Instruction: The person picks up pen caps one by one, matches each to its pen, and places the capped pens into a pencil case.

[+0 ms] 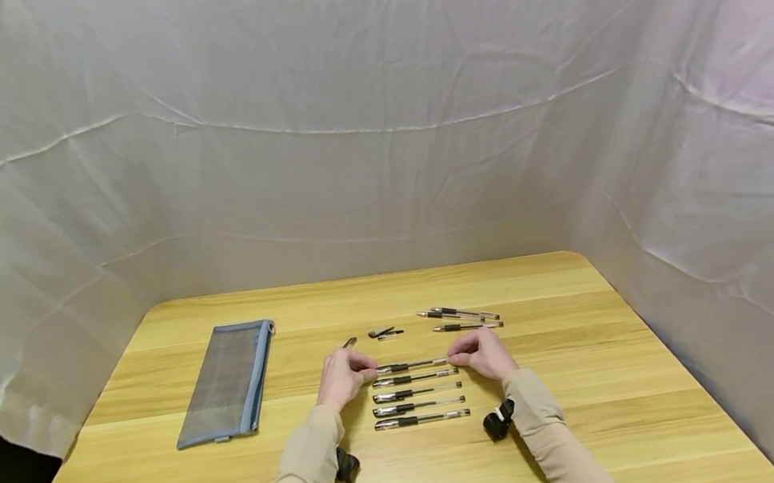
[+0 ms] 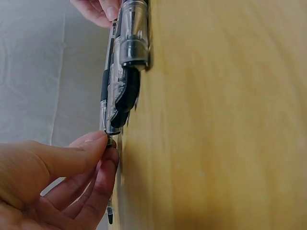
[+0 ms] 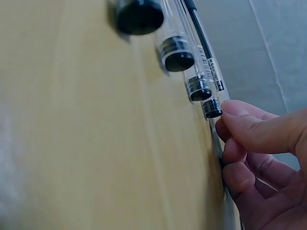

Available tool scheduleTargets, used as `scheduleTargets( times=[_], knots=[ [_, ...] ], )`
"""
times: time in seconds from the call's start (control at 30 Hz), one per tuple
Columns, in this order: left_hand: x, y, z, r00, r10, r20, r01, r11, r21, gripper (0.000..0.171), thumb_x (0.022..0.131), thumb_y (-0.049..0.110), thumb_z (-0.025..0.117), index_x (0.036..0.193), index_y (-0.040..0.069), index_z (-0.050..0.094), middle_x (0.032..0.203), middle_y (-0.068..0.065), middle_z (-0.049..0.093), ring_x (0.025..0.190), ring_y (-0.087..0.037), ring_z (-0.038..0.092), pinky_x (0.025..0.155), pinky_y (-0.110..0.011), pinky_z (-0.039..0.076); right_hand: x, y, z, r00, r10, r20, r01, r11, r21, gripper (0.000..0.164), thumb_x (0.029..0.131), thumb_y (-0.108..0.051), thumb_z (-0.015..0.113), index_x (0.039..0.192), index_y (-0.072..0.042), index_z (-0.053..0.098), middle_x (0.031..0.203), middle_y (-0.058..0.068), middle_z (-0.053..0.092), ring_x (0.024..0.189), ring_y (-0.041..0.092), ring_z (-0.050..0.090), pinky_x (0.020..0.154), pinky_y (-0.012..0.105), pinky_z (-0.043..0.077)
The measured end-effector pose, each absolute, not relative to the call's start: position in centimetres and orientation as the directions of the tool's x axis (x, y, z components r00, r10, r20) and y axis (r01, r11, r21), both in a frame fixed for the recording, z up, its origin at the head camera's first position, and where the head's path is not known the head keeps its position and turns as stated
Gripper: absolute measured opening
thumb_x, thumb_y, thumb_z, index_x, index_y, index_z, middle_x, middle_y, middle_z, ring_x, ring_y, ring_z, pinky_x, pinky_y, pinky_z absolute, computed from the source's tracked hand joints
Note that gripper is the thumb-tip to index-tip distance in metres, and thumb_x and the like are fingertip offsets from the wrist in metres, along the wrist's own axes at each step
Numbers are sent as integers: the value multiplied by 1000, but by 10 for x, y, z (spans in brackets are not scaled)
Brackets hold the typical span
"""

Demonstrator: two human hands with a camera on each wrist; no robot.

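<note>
My left hand (image 1: 341, 378) pinches the cap end of a clear gel pen (image 1: 413, 365) between thumb and fingertips. At its other end, my right hand (image 1: 485, 353) pinches the pen's tail. This pen lies level, farthest back in a row of several capped black gel pens (image 1: 422, 419), all pointing left. The left wrist view has the left thumb (image 2: 79, 155) against the cap tip, the cap partly hidden by other pens. In the right wrist view, the right fingertips (image 3: 235, 112) meet the pen's end, partly behind a neighbouring pen's black plug (image 3: 212, 109).
Three uncapped gel pens (image 1: 468, 326) lie at the back right. Loose pen caps (image 1: 385, 333) lie behind the row, and another small dark piece (image 1: 349, 343) lies just beyond the left hand. A blue-edged mesh zip pouch (image 1: 226, 382) lies on the left of the wooden table (image 1: 634, 421).
</note>
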State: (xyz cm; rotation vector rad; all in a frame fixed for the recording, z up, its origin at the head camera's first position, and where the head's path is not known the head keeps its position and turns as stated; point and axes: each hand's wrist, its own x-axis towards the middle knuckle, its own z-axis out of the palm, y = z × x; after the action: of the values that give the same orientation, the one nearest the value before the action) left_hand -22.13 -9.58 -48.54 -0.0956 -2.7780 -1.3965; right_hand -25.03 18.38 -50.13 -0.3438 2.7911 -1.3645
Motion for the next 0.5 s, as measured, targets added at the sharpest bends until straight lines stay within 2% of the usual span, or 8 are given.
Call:
scheduleTargets(
  times=[0.5],
  knots=[
    [-222,-94,-486,-998,36,46,59,612,789,8,80,1,81,85,6,80,96,-10,78,94,-25,70,98,-48,53,-249,185,-501,-968,-232,95,-222,614,-758,4,83,-4,79,87,-3,79,87,13,77,74,9,63,69,21,51]
  ],
)
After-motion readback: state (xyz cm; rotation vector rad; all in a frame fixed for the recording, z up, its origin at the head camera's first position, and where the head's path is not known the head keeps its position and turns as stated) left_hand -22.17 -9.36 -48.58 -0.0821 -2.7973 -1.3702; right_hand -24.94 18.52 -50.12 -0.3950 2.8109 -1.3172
